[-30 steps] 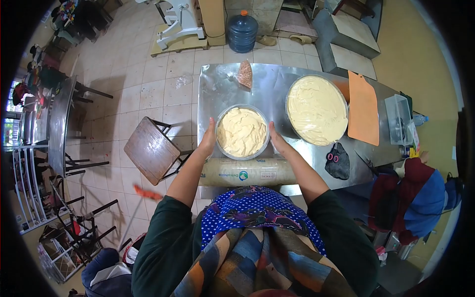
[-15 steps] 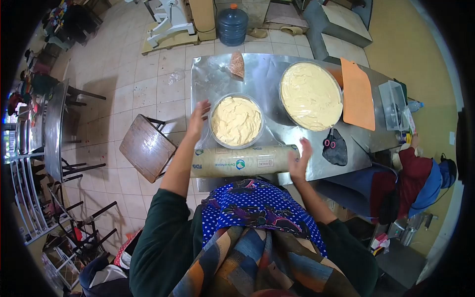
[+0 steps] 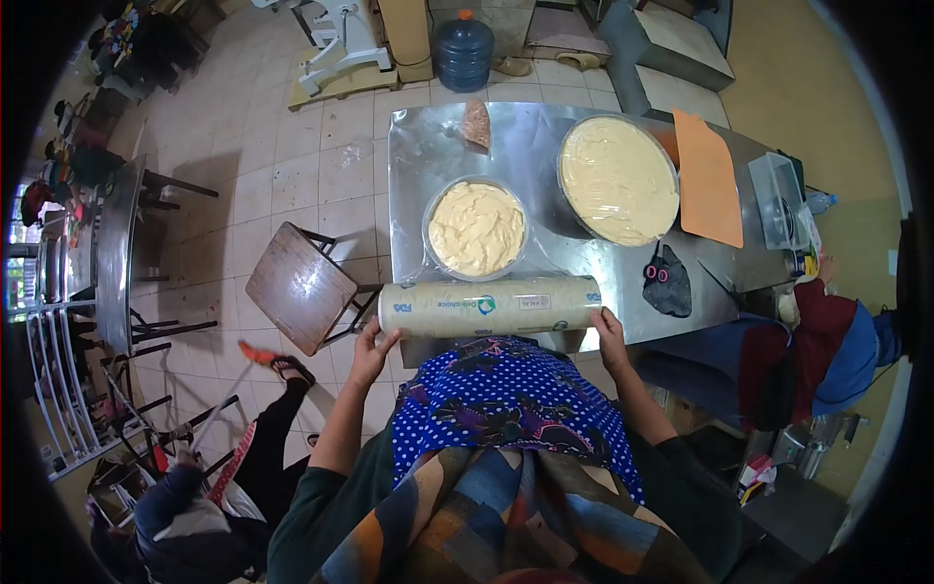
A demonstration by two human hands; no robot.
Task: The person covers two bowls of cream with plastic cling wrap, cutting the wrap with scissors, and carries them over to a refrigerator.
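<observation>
A large roll of cling film (image 3: 457, 310) lies along the near edge of the metal table, its printed wrap facing up. My left hand (image 3: 373, 352) grips its left end, and my right hand (image 3: 611, 339) has hold of the right end. Just beyond the roll stands a round bowl of pale yellow cream (image 3: 476, 230), with clear film stretched between bowl and roll. Farther right is a bigger bowl (image 3: 619, 181) of similar cream, its top shiny with film. Scissors with pink handles (image 3: 656, 273) rest on a black cloth or bag (image 3: 668, 288) to the right.
An orange board (image 3: 707, 180) and a clear plastic box (image 3: 775, 202) lie along the right side of the metal table (image 3: 525, 146). A small bag of brown bits (image 3: 476, 124) sits at the back. Someone sits at right; another person (image 3: 195, 511) walks with a broom-like stick at lower left.
My left hand has come down from beside the smaller bowl to the roll's left end. My right hand has lowered onto its right end. A person has come forward at lower left.
</observation>
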